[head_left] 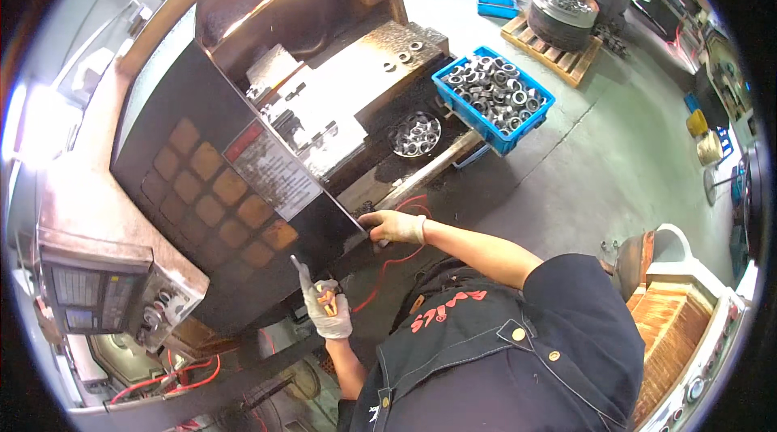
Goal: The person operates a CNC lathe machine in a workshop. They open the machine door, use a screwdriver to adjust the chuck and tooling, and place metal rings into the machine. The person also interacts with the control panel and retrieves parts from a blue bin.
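Note:
My right hand [396,227], in a pale glove, has its fingers closed at the edge of the dark sliding door [312,229] of a lathe-like machine. Lower and to the left, my gloved left hand [330,319] is closed around a tool with orange-yellow parts [327,301]. A thin grey tip [299,265] points up from that hand; the tool's exact kind is unclear. Beyond the door lies the machine's opening, with a metal work area [324,136] inside. Several metal rings [404,56] rest on its far ledge.
A round container of rings [416,135] stands beside the machine bed. To its right is a blue crate [509,137] heaped with metal rings. Farther off, a drum [558,27] sits on a wooden pallet [576,68]. A red hose [380,274] curves across the floor. The control panel [93,294] is at left.

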A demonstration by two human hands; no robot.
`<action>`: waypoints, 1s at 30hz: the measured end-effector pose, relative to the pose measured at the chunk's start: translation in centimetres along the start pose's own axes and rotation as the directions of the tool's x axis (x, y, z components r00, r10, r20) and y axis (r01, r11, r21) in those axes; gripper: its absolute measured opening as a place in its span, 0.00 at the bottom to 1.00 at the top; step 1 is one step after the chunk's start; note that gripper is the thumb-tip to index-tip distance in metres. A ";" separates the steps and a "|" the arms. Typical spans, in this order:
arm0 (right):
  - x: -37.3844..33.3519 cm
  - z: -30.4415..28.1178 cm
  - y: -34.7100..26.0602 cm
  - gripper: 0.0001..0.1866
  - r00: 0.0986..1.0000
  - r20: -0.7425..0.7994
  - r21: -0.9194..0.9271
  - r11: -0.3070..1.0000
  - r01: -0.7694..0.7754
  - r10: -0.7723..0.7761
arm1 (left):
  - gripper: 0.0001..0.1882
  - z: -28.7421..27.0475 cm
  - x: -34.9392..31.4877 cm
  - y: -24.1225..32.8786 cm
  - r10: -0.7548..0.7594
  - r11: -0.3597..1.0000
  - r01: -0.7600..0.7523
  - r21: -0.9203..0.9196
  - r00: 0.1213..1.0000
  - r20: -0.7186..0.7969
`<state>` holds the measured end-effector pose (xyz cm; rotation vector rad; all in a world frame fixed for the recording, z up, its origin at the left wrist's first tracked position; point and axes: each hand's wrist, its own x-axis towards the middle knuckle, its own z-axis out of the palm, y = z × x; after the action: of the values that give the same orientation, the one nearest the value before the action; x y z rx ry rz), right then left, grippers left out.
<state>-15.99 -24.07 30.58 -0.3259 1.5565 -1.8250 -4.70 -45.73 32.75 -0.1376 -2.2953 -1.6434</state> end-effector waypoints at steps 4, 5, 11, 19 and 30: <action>-4.0 -3.9 -0.8 0.24 0.990 -0.141 -0.012 1.000 -0.010 0.008 | 0.42 4.2 0.9 0.2 0.043 0.996 -0.052 0.078 0.993 0.113; -4.9 -5.1 -0.7 0.24 0.984 -0.176 -0.006 1.000 0.027 -0.028 | 0.42 5.2 1.3 0.5 0.073 0.990 -0.089 0.106 0.987 0.145; -9.4 -10.6 2.8 0.16 0.911 -0.406 0.650 0.680 0.339 -0.066 | 0.25 11.1 2.3 0.3 0.191 0.965 -0.235 0.116 0.935 0.299; -21.9 -15.7 6.4 0.11 0.735 -0.648 0.746 0.029 0.665 -0.200 | 0.27 19.5 1.0 1.1 0.032 0.999 -0.021 -0.025 0.709 0.704; -35.0 -15.2 12.0 0.23 0.409 -0.888 0.459 0.351 0.816 0.210 | 0.13 31.8 -3.3 8.6 0.097 0.932 -0.361 -0.035 0.156 0.983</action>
<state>4.16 9.90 24.19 1.0868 0.6079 -3.2334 -5.64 -12.76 30.33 -1.9766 -2.9608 -1.1546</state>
